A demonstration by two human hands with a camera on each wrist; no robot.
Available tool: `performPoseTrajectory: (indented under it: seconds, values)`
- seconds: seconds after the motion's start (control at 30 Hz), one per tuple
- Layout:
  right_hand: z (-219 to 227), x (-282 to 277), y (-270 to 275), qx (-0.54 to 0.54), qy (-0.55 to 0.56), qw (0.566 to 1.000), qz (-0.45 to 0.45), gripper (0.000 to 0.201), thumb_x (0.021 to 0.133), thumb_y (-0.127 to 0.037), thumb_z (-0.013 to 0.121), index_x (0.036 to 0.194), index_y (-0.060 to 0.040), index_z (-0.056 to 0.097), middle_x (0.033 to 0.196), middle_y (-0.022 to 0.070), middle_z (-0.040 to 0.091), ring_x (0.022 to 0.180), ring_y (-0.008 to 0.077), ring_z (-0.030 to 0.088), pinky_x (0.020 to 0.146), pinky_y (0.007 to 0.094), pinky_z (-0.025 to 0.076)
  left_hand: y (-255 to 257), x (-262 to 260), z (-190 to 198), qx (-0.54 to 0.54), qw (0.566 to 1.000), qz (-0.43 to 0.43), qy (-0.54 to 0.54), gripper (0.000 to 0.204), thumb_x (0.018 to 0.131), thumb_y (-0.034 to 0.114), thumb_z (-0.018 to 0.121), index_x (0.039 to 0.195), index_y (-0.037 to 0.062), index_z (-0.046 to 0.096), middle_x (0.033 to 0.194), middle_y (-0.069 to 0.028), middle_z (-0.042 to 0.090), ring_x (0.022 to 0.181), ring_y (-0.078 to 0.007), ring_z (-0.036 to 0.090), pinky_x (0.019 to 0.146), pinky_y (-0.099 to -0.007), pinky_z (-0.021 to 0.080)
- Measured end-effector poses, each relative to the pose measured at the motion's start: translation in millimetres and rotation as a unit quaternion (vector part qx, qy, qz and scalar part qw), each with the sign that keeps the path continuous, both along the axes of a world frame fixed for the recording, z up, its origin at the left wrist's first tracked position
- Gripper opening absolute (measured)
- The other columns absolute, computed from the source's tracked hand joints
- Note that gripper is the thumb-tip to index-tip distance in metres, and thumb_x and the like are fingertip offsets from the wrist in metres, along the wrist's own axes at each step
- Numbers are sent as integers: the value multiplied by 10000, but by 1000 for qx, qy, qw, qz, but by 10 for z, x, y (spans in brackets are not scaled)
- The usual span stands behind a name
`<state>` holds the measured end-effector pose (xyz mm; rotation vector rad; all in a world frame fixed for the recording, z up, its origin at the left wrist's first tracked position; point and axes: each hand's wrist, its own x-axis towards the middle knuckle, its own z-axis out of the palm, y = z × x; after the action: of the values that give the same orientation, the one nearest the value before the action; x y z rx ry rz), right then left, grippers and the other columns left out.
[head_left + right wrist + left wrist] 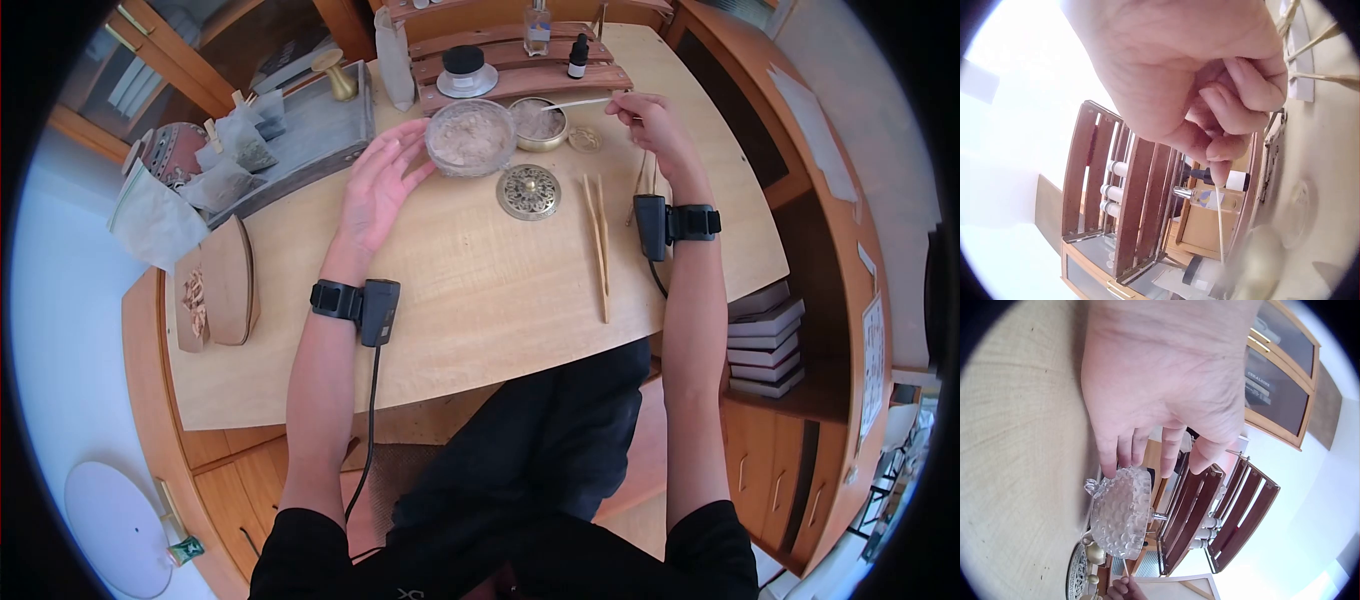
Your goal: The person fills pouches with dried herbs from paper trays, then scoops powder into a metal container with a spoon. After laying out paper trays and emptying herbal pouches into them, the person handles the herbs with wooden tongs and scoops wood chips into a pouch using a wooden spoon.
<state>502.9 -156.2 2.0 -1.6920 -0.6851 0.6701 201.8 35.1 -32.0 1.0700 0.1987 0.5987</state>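
My left hand (378, 185) is at the near left side of a textured glass bowl (1119, 515), its fingers extended and fingertips right at the rim. Greyish-pink powder (470, 137) fills the bowl. In my right hand (655, 135) a thin pale stick (580, 103) is pinched between thumb and fingers. Its far end reaches into a small brass bowl (543, 146) holding similar powder, just right of the glass bowl. A pierced brass lid (529, 192) lies in front of them, and a flat openwork brass piece (585, 139) lies beside the brass bowl.
Wooden tweezers (602, 250) lie on the table, left of my right wrist. A slatted wooden rack (510, 85) behind the bowls bears bottles and a black-lidded jar (463, 62). A grey tray (310, 140) with filled bags is at left, near a brown pouch (228, 280).
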Motion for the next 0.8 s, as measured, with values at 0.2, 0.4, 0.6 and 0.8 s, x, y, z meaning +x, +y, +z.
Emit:
performPoseTrajectory:
  seconds: [0.2,0.4,0.6,0.8]
  values:
    - [94,-13,-14,54,25,998,9,266,936,-268,584,838,-49,697,663,-82,464,495,8,304,435,211,203,-2,0,4,14,1000,0,8,472,963,271,515,1342,-5,460,1428,-154,458,1329,-239,419,1107,-420,343]
    - [96,-260,97,69,-104,991,53,279,954,-310,588,880,-72,714,684,-84,484,524,2,301,470,195,215,-12,5,9,1,1000,2,2,400,959,245,529,1282,8,524,1383,-122,505,1306,-213,433,1087,-417,362]
    - [124,-203,48,78,-160,982,55,294,957,-328,587,890,-80,730,699,-71,500,610,32,359,542,214,277,8,9,-12,-1,1000,1,-1,398,959,241,527,1281,8,524,1384,-123,505,1302,-215,440,1082,-416,369]
    - [137,-119,3,53,-97,994,22,314,950,-339,584,877,-74,734,706,-53,529,648,57,424,579,223,331,-7,9,-3,2,1000,2,1,405,961,242,522,1292,9,519,1383,-124,506,1308,-217,438,1083,-416,367]
